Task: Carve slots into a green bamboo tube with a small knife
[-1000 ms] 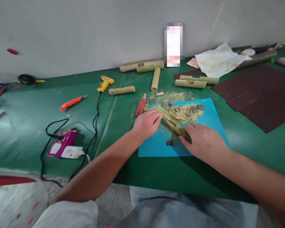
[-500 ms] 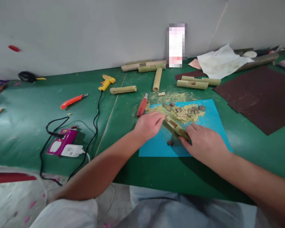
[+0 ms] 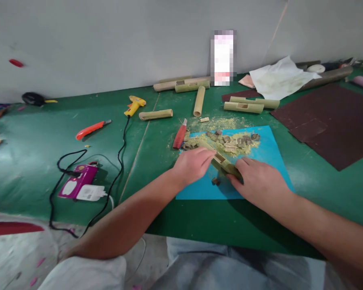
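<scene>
A bamboo tube [image 3: 225,164] with a rectangular slot cut in its side slants above a blue sheet [image 3: 196,192]. My right hand [image 3: 258,179] is closed round its lower, nearer end. My left hand [image 3: 193,164] is closed, its fingertips pressed together at the slot. Whatever those fingers pinch, if anything, is hidden. Beyond the tube, wood chips and yellowish shavings [image 3: 236,147] lie heaped on the sheet. One small dark chip [image 3: 215,181] rests below the tube. A red-handled blade tool [image 3: 180,135] lies at the sheet's left corner.
Several other bamboo tubes [image 3: 243,107] lie towards the wall. On the left are a yellow glue gun [image 3: 135,105], an orange utility knife [image 3: 92,129] and a purple power strip [image 3: 78,181] with a black cord. Dark brown sheets [image 3: 329,129] cover the right side, near a white cloth [image 3: 286,78].
My left hand has slid down and right along the tube, from near its far end to the slot. My right hand keeps its hold on the near end.
</scene>
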Demonstrator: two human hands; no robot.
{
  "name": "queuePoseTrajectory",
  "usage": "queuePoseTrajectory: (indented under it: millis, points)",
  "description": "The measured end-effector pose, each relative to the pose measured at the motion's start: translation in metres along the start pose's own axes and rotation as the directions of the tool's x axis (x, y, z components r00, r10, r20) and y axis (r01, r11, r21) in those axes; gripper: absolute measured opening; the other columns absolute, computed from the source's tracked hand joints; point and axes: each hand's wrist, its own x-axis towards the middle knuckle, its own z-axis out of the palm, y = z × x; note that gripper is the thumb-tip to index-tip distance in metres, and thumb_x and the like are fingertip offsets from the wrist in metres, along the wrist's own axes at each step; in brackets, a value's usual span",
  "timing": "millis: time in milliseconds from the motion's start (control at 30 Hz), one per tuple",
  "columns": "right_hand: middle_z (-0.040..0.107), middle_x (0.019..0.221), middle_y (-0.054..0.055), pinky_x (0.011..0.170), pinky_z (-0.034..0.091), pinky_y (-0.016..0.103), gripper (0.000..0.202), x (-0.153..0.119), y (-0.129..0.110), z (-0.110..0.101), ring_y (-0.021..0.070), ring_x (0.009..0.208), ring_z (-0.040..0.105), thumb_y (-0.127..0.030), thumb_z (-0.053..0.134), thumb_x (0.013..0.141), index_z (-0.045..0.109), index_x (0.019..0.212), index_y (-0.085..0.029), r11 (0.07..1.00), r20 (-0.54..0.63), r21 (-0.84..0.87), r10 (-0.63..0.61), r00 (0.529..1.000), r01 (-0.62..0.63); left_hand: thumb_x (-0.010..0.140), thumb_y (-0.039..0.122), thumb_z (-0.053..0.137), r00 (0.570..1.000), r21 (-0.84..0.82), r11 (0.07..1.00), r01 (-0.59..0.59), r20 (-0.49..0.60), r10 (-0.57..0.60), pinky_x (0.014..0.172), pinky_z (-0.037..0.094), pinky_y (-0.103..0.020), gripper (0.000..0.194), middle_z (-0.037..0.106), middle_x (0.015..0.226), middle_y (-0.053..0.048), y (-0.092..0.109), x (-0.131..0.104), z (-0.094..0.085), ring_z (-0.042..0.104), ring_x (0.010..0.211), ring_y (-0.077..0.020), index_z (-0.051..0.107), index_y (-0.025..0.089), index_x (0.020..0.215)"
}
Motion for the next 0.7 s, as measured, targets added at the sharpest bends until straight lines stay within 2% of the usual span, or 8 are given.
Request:
queuePoseTrajectory:
  millis: [133, 300, 533, 700]
  points:
    - [0.065, 0.080, 0.005, 0.056, 0.026, 0.030, 0.018, 0.000, 0.000, -0.001, 0.0179, 0.070, 0.058, -0.036, 0.059, 0.094, 0.061, 0.085, -0.021, 1.000, 0.003, 0.000, -0.002, 1.000, 0.002, 0.102, 0.024, 0.052, 0.994, 0.081, 0.994, 0.078, -0.077, -0.072, 0.084, 0.063, -0.030, 0.025, 0.079, 0.098, -0.009, -0.006, 0.002, -0.002, 0.076, 0.091, -0.0196, 0.076, 0.016, 0.103]
    - [0.065, 0.080, 0.005, 0.056, 0.026, 0.031, 0.018, 0.000, 0.000, -0.003, 0.0185, 0.070, 0.059, -0.036, 0.058, 0.095, 0.060, 0.084, -0.021, 1.000, 0.023, -0.020, -0.008, 1.000, 0.008, 0.104, 0.025, 0.049, 1.000, 0.040, 0.999, -0.025, 0.007, 0.024, 0.086, 0.062, -0.030, 0.027, 0.079, 0.101, -0.008, -0.004, 0.001, -0.003, 0.076, 0.093, -0.0192, 0.075, 0.017, 0.108]
    - [0.064, 0.079, 0.006, 0.057, 0.027, 0.031, 0.019, -0.001, 0.001, -0.001, 0.0195, 0.070, 0.059, -0.037, 0.057, 0.095, 0.061, 0.086, -0.020, 1.000, 0.017, -0.010, -0.012, 1.000, 0.013, 0.102, 0.025, 0.053, 0.994, 0.138, 0.986, 0.090, -0.068, -0.081, 0.085, 0.063, -0.028, 0.026, 0.079, 0.102, -0.008, -0.023, 0.002, -0.005, 0.076, 0.093, -0.0189, 0.076, 0.017, 0.110]
    - [0.063, 0.078, 0.005, 0.056, 0.024, 0.031, 0.018, -0.001, 0.001, -0.002, 0.0182, 0.067, 0.058, -0.037, 0.057, 0.094, 0.061, 0.085, -0.021, 1.000, -0.003, -0.007, 0.006, 1.000, -0.006, 0.102, 0.025, 0.053, 0.996, 0.184, 0.981, 0.066, -0.072, -0.054, 0.083, 0.063, -0.029, 0.025, 0.079, 0.104, -0.008, -0.016, -0.001, -0.008, 0.076, 0.094, -0.0197, 0.076, 0.018, 0.108]
